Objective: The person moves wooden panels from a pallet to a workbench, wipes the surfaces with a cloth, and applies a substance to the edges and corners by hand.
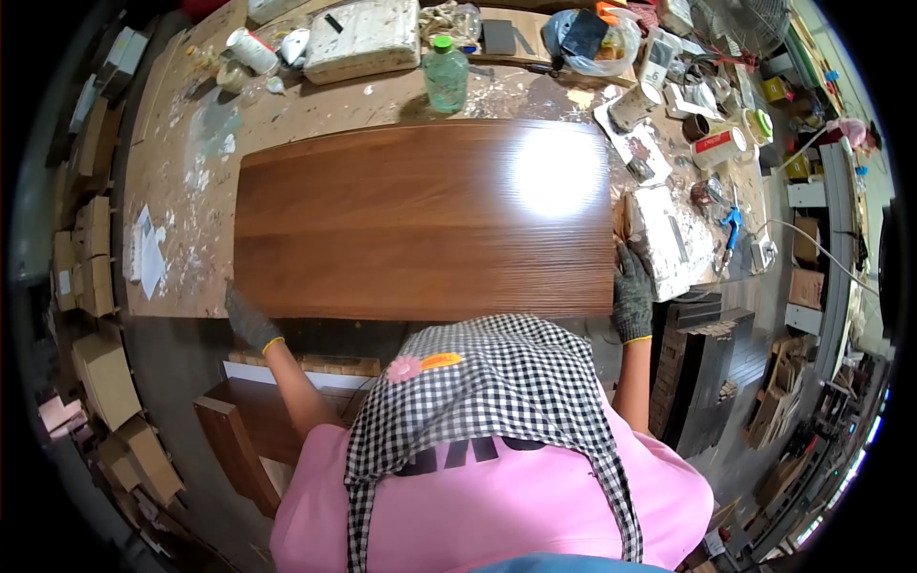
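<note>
A large glossy brown wooden panel (pixel 420 218) lies flat on a paint-stained workbench (pixel 181 191). My left hand (pixel 250 320), in a grey knit glove, grips the panel's near left corner. My right hand (pixel 631 291), gloved the same way, holds the panel's right edge near its front corner. Both forearms come up from below on either side of my checked apron and pink shirt.
A green plastic bottle (pixel 446 74), a white foam block (pixel 361 38), tape rolls and tins (pixel 718 145) crowd the far and right side of the bench. Cardboard boxes (pixel 91 258) line the left. Dark wood pieces (pixel 702 368) are stacked at lower right.
</note>
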Action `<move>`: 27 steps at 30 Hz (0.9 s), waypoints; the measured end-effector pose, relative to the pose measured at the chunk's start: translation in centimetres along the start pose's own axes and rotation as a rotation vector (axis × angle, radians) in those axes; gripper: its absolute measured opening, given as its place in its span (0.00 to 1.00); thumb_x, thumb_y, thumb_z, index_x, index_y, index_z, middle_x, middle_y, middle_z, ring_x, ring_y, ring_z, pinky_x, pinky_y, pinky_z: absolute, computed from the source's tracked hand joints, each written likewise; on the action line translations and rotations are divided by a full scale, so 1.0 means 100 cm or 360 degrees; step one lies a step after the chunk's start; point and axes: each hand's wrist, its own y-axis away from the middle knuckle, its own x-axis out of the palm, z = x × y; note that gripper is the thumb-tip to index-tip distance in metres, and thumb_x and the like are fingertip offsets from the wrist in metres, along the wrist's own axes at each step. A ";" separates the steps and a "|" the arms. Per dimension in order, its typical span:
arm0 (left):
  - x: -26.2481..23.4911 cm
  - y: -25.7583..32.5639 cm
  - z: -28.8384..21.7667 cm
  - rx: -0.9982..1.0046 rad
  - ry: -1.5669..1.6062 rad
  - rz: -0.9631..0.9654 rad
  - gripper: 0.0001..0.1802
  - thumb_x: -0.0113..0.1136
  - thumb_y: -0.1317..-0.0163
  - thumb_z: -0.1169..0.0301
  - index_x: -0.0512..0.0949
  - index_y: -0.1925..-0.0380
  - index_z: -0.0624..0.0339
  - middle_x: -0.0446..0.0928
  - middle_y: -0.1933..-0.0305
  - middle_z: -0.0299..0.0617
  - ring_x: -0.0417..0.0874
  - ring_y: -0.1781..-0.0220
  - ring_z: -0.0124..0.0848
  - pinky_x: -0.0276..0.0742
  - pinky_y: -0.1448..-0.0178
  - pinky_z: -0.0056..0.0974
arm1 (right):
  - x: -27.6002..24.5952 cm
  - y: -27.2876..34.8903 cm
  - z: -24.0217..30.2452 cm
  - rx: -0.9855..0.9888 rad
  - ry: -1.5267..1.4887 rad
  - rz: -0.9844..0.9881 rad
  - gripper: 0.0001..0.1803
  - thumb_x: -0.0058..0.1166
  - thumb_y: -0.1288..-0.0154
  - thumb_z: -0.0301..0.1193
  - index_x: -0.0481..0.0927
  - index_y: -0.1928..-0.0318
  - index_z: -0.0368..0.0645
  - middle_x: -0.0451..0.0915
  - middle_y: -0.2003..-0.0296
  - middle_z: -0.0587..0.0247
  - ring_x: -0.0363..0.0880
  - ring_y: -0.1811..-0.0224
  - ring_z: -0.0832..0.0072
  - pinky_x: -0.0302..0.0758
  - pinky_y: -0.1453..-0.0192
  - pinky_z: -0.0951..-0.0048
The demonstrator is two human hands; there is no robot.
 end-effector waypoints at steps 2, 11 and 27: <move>-0.004 -0.006 -0.011 -0.0144 0.0112 0.0057 0.19 0.45 0.26 0.74 0.77 0.41 0.65 0.73 0.32 0.47 0.74 0.33 0.40 0.66 0.26 0.38 | 0.048 0.023 -0.008 0.0279 -0.0112 -0.0052 0.24 0.50 0.37 0.26 0.77 0.39 0.45 0.71 0.34 0.51 0.68 0.33 0.53 0.66 0.30 0.58; -0.030 -0.042 -0.051 0.0222 -0.0541 0.0210 0.27 0.54 0.30 0.51 0.78 0.42 0.59 0.81 0.46 0.54 0.78 0.42 0.57 0.71 0.34 0.51 | -0.155 -0.068 0.049 0.0342 -0.1645 0.0082 0.20 0.60 0.36 0.23 0.79 0.43 0.39 0.83 0.54 0.60 0.80 0.52 0.74 0.76 0.46 0.73; -0.015 -0.029 -0.081 -0.0113 -0.0409 0.0295 0.32 0.38 0.25 0.45 0.79 0.46 0.59 0.81 0.46 0.56 0.81 0.47 0.56 0.76 0.44 0.53 | 0.039 -0.271 0.297 -0.0687 0.0010 -0.0889 0.22 0.56 0.37 0.47 0.79 0.44 0.56 0.71 0.35 0.56 0.66 0.31 0.58 0.65 0.33 0.49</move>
